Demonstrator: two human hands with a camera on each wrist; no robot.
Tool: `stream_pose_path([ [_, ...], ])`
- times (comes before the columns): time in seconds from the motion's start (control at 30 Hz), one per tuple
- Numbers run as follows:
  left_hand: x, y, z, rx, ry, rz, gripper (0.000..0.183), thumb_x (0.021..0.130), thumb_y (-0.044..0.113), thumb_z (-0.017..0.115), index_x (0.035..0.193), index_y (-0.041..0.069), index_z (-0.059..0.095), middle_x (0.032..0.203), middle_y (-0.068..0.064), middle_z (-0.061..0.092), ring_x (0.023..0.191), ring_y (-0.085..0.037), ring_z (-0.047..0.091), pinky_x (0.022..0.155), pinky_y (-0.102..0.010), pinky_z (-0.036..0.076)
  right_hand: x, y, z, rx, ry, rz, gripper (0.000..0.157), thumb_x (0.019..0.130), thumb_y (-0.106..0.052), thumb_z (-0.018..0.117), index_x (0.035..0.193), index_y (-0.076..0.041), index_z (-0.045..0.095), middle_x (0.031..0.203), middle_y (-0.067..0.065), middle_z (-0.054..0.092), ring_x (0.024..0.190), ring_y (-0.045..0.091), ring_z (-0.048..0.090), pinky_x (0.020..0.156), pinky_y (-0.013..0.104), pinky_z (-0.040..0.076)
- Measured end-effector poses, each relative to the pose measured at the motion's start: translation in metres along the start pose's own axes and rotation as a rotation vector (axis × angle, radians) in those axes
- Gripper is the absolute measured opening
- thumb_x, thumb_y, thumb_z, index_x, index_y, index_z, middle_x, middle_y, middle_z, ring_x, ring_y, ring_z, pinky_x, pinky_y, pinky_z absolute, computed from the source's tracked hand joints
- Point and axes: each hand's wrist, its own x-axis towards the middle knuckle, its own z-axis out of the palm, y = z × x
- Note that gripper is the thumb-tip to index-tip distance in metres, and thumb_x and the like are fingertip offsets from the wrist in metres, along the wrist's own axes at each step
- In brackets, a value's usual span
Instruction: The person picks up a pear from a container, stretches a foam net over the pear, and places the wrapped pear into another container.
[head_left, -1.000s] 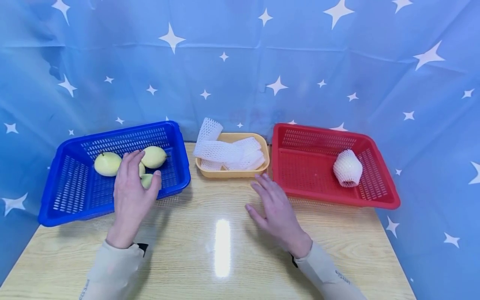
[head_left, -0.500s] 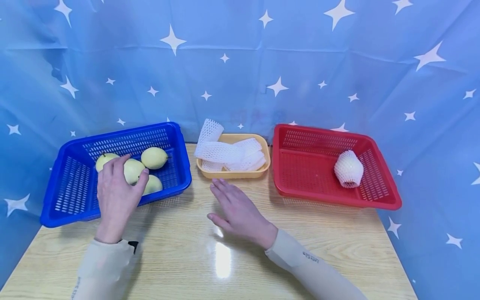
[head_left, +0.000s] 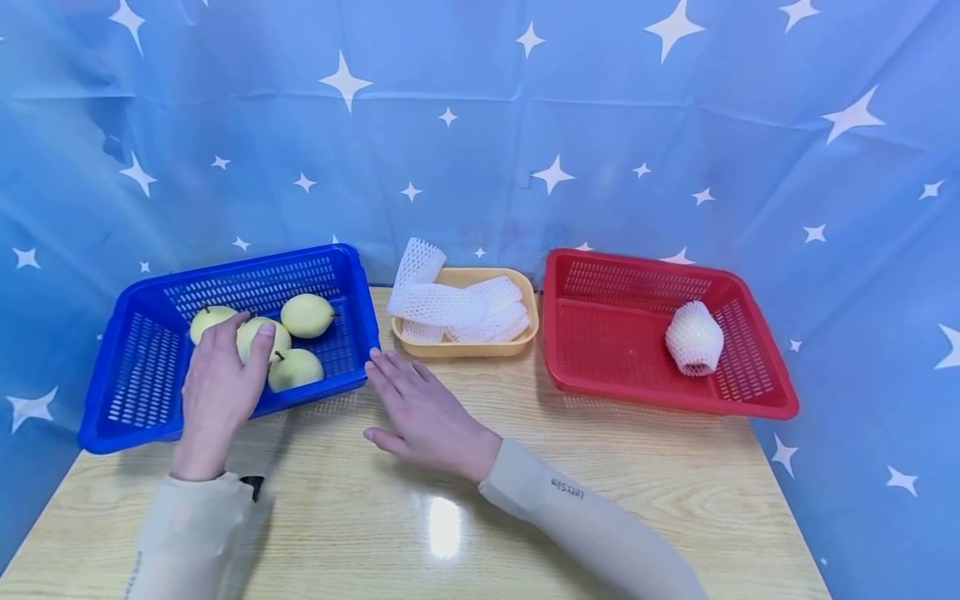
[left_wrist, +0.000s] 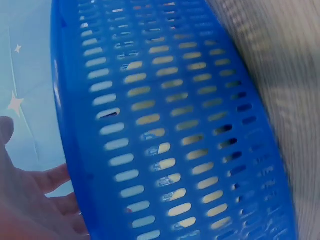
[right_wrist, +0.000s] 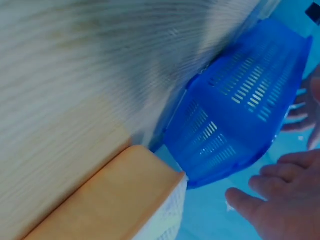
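My left hand (head_left: 223,379) reaches over the front rim of the blue basket (head_left: 150,421). Its spread thumb and fingers hang beside a yellow-green pear (head_left: 272,336) in the middle; whether they touch it cannot be told. A second pear (head_left: 210,319) lies partly behind the fingers, a third pear (head_left: 297,370) sits near the front wall, and another pear (head_left: 307,315) rests at the back right. In the left wrist view, the hand (left_wrist: 35,195) is partly hidden by the basket wall. My right hand (head_left: 427,417), fingers extended, is at the basket's front right corner.
A yellow tray (head_left: 480,349) with white foam net sleeves (head_left: 450,304) stands at the back middle. To the right, a red basket (head_left: 607,333) holds a net-wrapped pear (head_left: 695,337). A blue star-patterned curtain (head_left: 480,125) hangs behind the wooden table (head_left: 637,467).
My left hand has drawn back left and toward me over the blue basket, uncovering more of the pears. My right hand has moved left from near the red basket to the blue basket's corner.
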Motion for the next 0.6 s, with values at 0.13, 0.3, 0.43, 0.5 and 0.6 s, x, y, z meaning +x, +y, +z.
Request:
stream_pose_path([
  [0.13, 0.006, -0.005, -0.004, -0.017, -0.076, 0.019, 0.078, 0.109, 0.058, 0.03, 0.157, -0.004, 0.036, 0.154, -0.036, 0.037, 0.138, -0.059, 0.035, 0.101, -0.077, 0.03, 0.01, 0.001, 0.003, -0.049, -0.025, -0.01, 0.084, 0.105, -0.055, 0.051, 0.163, -0.001, 0.023, 0.171, 0.016, 0.013, 0.158, 0.029, 0.011, 0.125, 0.051, 0.02],
  [0.3, 0.013, -0.008, -0.005, 0.033, -0.215, 0.027, 0.085, 0.103, 0.062, 0.046, 0.159, -0.001, 0.033, 0.147, -0.034, 0.045, 0.13, -0.054, 0.044, 0.091, -0.072, 0.04, 0.016, 0.003, 0.004, -0.083, -0.061, -0.017, 0.084, 0.104, -0.055, 0.053, 0.163, -0.001, 0.025, 0.171, 0.016, 0.014, 0.158, 0.03, 0.012, 0.124, 0.052, 0.022],
  [0.43, 0.016, -0.01, -0.002, 0.092, -0.299, 0.055, 0.086, 0.098, 0.063, 0.057, 0.153, -0.001, 0.043, 0.136, -0.033, 0.051, 0.12, -0.049, 0.053, 0.083, -0.065, 0.048, 0.018, 0.003, 0.002, -0.096, -0.068, -0.025, 0.083, 0.104, -0.054, 0.054, 0.162, -0.001, 0.027, 0.171, 0.017, 0.016, 0.157, 0.03, 0.014, 0.124, 0.052, 0.022],
  [0.5, 0.017, -0.011, -0.001, 0.108, -0.321, 0.071, 0.086, 0.096, 0.064, 0.061, 0.149, -0.002, 0.048, 0.136, -0.035, 0.05, 0.119, -0.049, 0.053, 0.084, -0.066, 0.048, 0.018, 0.002, 0.001, -0.09, -0.072, -0.027, 0.082, 0.104, -0.053, 0.054, 0.162, -0.001, 0.027, 0.171, 0.016, 0.016, 0.157, 0.03, 0.015, 0.124, 0.051, 0.022],
  [0.6, 0.019, -0.013, 0.001, 0.124, -0.343, 0.088, 0.087, 0.094, 0.066, 0.063, 0.144, -0.004, 0.053, 0.14, -0.037, 0.048, 0.122, -0.051, 0.05, 0.091, -0.07, 0.045, 0.019, 0.001, -0.001, -0.075, -0.081, -0.029, 0.082, 0.104, -0.052, 0.055, 0.162, -0.001, 0.027, 0.171, 0.016, 0.016, 0.157, 0.029, 0.015, 0.124, 0.05, 0.022],
])
